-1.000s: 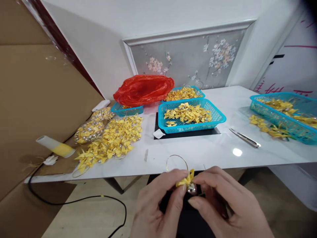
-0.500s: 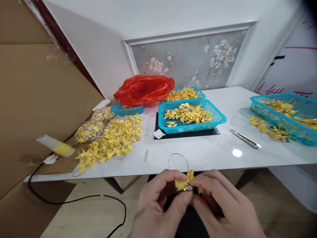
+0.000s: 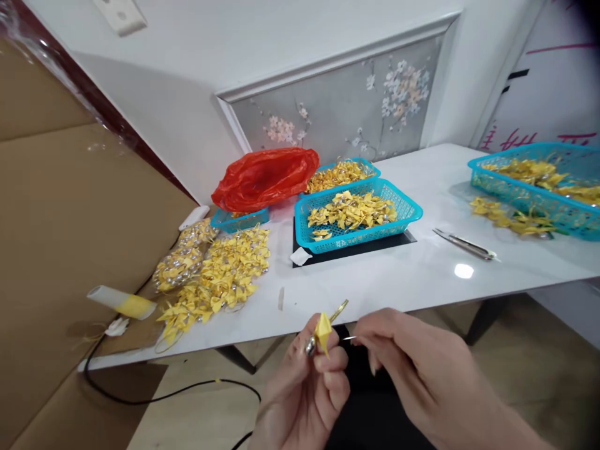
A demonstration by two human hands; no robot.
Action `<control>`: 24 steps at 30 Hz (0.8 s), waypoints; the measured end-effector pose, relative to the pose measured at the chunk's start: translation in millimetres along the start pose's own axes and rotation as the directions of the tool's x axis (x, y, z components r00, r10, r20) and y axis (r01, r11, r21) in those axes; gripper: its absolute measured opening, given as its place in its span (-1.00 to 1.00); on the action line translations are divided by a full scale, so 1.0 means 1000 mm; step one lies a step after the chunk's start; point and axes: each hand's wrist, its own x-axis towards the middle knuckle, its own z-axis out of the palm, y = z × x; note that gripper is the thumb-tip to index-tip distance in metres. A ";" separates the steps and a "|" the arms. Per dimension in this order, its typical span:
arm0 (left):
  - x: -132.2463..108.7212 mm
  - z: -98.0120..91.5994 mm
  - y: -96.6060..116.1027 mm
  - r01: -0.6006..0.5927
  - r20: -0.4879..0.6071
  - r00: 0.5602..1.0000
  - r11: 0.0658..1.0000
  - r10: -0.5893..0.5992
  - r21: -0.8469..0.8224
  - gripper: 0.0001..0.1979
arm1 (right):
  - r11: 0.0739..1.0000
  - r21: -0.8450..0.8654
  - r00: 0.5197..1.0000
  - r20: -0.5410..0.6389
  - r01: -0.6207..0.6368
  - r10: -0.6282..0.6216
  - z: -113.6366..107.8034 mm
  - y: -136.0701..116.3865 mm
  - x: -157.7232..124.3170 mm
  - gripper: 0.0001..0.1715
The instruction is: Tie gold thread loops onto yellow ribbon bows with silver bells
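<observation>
My left hand (image 3: 312,381), low in the middle of the head view, pinches a small yellow bow-like piece (image 3: 323,331) with a silvery bead (image 3: 310,345) at its side and a thin gold strip sticking up from it. To its right, my right hand (image 3: 412,362) has thumb and forefinger closed on a thin needle (image 3: 349,338), whose tip points left to the yellow piece. A small gap separates the two hands. Both are held in front of the table's near edge.
On the white table (image 3: 337,281) a blue basket (image 3: 359,237) of yellow pieces stands in the middle, a red bag (image 3: 265,178) behind it. Yellow pieces (image 3: 234,262) are heaped left. Snips (image 3: 464,244) and another basket (image 3: 539,197) are right.
My hands have moved apart, and the yellow piece is now in my left hand alone and turned. The large loop above it no longer shows. The view has tilted and shifted.
</observation>
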 end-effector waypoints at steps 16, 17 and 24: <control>-0.002 0.007 0.004 -0.175 -0.089 0.979 0.981 0.182 0.084 -0.75 | 0.980 -0.081 0.977 -0.096 0.184 -0.192 0.013 -0.017 0.024 -0.68; -0.002 0.008 0.003 -0.178 -0.101 0.977 0.980 0.186 0.086 -0.75 | 0.978 -0.082 0.975 -0.102 0.189 -0.197 0.014 -0.017 0.025 -0.70; 0.004 0.014 0.003 -0.113 -0.016 0.993 0.993 0.113 0.027 -0.80 | 0.968 -0.122 0.968 -0.095 0.220 -0.232 0.016 -0.015 0.029 -0.69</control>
